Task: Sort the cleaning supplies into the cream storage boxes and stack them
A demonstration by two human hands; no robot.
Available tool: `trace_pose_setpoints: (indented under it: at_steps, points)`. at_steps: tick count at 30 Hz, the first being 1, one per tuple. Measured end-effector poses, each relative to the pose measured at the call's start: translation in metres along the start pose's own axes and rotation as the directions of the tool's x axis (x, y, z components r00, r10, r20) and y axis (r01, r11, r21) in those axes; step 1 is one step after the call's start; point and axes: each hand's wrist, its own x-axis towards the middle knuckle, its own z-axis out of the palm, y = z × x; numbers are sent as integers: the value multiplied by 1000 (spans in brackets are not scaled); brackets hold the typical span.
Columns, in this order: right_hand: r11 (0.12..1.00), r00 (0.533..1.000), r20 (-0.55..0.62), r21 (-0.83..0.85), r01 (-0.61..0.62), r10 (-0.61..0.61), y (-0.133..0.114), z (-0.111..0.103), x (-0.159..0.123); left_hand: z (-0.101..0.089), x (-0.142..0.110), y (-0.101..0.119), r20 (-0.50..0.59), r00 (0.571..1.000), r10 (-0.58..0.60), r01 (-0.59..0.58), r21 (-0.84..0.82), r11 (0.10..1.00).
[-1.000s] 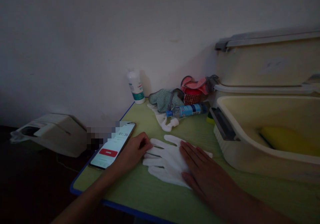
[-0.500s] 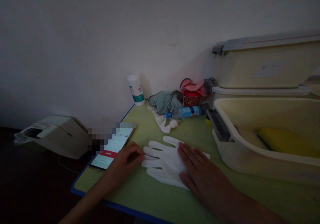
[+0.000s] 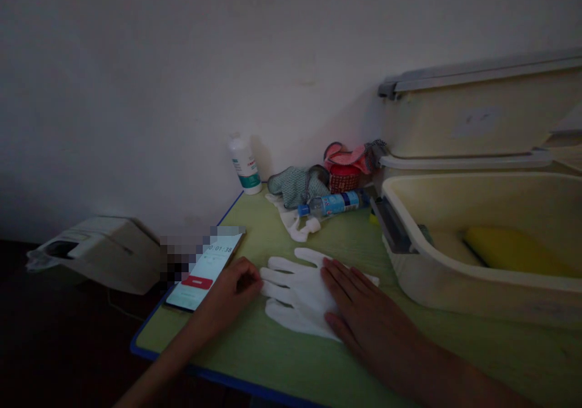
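Note:
A white glove (image 3: 293, 287) lies flat on the green table (image 3: 291, 359), fingers pointing left. My right hand (image 3: 354, 311) rests flat on the glove's cuff end, fingers stretched out. My left hand (image 3: 231, 293) is curled, pinching the tip of one glove finger at the left. A phone (image 3: 204, 268) with a lit screen showing a timer lies just left of my left hand.
An open cream plastic box (image 3: 454, 287) with a yellow item (image 3: 513, 250) inside stands at the right. Against the wall are a white bottle (image 3: 244, 164), a green cloth (image 3: 295, 185), a lying water bottle (image 3: 334, 204), a red container (image 3: 343, 177) and another white glove (image 3: 295, 223). The table's blue edge (image 3: 182, 368) is near.
My left hand has slid a little left along the glove fingers, from over them to their tips. My right hand stays pressed on the glove.

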Motion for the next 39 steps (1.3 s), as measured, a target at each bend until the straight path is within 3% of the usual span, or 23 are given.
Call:
trace_pose_setpoints:
  at_steps: [11,20,22,24,27,30,36,39]
  points:
    - [999,997,-72,38,17,-14,2,4,0,7,2,0,-4,1000,24,-23,188,982]
    - [1000,999,-33,21,-6,7,1,5,1,10,-4,1,-139,986,86,-64,158,985]
    - [999,999,-38,36,-9,11,1,5,1,9,-8,4,-88,989,121,-113,97,989]
    - [999,999,-47,43,-10,12,2,5,1,7,-12,8,32,984,175,-176,20,984]
    - [999,999,-51,36,-4,6,2,4,0,4,-16,13,167,968,185,-182,-32,983]
    - [1000,999,-38,21,1,-1,2,3,0,4,-17,15,173,975,140,-141,-8,990]
    - [1000,1000,-2,-2,3,-3,1,1,1,7,-18,8,154,968,196,-184,-88,979]
    - [1000,1000,-3,5,8,-8,1,0,1,7,-19,5,137,984,115,-101,-105,989]
